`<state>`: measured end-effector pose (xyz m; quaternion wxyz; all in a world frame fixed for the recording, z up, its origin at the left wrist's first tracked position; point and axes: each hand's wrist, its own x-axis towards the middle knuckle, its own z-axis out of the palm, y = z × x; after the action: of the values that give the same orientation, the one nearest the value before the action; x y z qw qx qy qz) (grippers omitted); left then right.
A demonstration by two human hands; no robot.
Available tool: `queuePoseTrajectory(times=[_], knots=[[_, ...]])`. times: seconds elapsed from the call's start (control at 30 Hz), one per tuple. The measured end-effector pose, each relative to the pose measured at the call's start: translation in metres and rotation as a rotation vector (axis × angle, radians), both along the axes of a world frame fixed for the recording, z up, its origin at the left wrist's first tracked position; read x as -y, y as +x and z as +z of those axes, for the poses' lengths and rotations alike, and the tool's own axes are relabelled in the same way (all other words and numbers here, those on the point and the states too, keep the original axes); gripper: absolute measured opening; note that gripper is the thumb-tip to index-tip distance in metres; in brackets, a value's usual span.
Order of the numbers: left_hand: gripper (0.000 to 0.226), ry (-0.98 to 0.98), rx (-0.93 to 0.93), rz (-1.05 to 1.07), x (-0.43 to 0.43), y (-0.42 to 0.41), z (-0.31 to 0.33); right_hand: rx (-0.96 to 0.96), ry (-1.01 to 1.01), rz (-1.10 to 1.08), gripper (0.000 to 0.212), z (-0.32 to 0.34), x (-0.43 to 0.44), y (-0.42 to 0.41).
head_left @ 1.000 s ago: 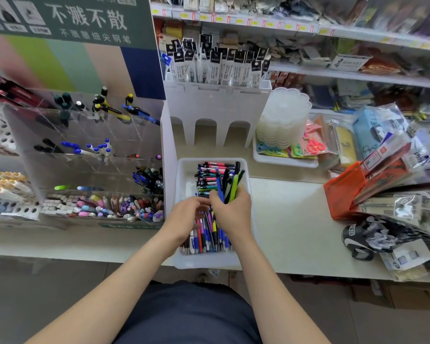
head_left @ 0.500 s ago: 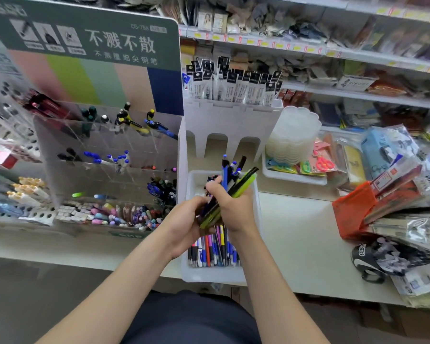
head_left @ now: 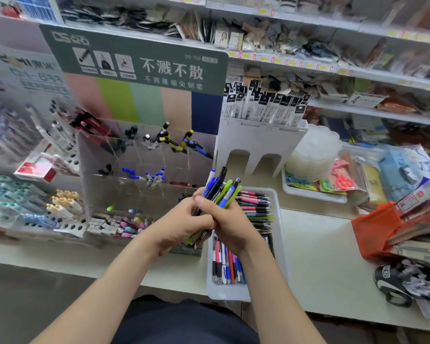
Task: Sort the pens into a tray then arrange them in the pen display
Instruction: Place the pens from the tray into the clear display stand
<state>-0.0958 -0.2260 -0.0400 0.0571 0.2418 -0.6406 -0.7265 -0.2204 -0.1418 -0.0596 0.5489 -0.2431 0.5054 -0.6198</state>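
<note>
the left hand (head_left: 181, 222) and the right hand (head_left: 231, 224) meet above the far left corner of a white rectangular plastic tray (head_left: 227, 292). each grip is closed round one mixed bundle of blue, black and lime-green plastic pens (head_left: 221, 192). the bundle tilts up and to the right, its ends fanning out above the fingers. more pens lie in the tray: a stack laid crosswise at the far end (head_left: 255, 209) and a row laid lengthwise at the near end (head_left: 227, 264). the tray sits on a pale tabletop (head_left: 320, 256), just right of a clear acrylic pen display (head_left: 134, 165) with scattered pens in its compartments.
</note>
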Motion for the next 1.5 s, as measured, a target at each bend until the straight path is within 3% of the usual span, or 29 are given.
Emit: queuePoseTrajectory(times=[0.1,0.2,0.33,0.43,0.63,0.8,0.97,1.07,1.17,1.3,1.4,1.5], knots=[[0.014,-0.089,0.074,0.012,0.013,0.009,0.005,0.019,-0.024,-0.233,0.030,0.003,0.020,0.010],[0.013,-0.231,0.088,0.087,0.024,0.019,0.012,-0.075,-0.028,-0.493,0.026,0.010,0.039,0.017],[0.017,-0.331,-0.002,0.126,0.039,0.031,0.018,-0.291,-0.050,-0.518,0.022,0.017,0.054,0.035],[0.015,-0.352,-0.061,0.171,0.051,0.039,0.017,-0.302,-0.067,-0.524,0.028,0.020,0.064,0.049],[0.014,-0.284,-0.085,0.207,0.076,0.058,0.015,-0.413,-0.064,-0.696,0.019,0.026,0.074,0.064],[0.023,-0.299,-0.049,0.188,0.083,0.070,0.016,-0.602,-0.020,-0.955,0.021,0.029,0.082,0.058],[0.020,-0.314,-0.036,0.193,0.091,0.074,0.013,-0.851,-0.186,-1.204,0.024,0.057,0.086,0.042],[0.014,-0.311,-0.071,0.194,0.094,0.071,0.017,-1.142,-0.234,-1.206,0.024,0.062,0.090,0.029],[0.033,-0.282,-0.081,0.199,0.092,0.067,0.023,-1.341,-0.122,-0.987,0.027,0.050,0.099,0.014],[0.052,-0.274,-0.095,0.217,0.085,0.064,0.030,-1.424,0.013,-0.822,0.018,0.027,0.104,0.002],[0.048,-0.278,-0.084,0.241,0.081,0.061,0.029,-1.450,0.033,-0.873,0.014,0.024,0.102,0.001],[0.043,-0.287,-0.079,0.247,0.077,0.059,0.025,-1.337,-0.047,-0.907,0.019,0.029,0.094,0.010]])
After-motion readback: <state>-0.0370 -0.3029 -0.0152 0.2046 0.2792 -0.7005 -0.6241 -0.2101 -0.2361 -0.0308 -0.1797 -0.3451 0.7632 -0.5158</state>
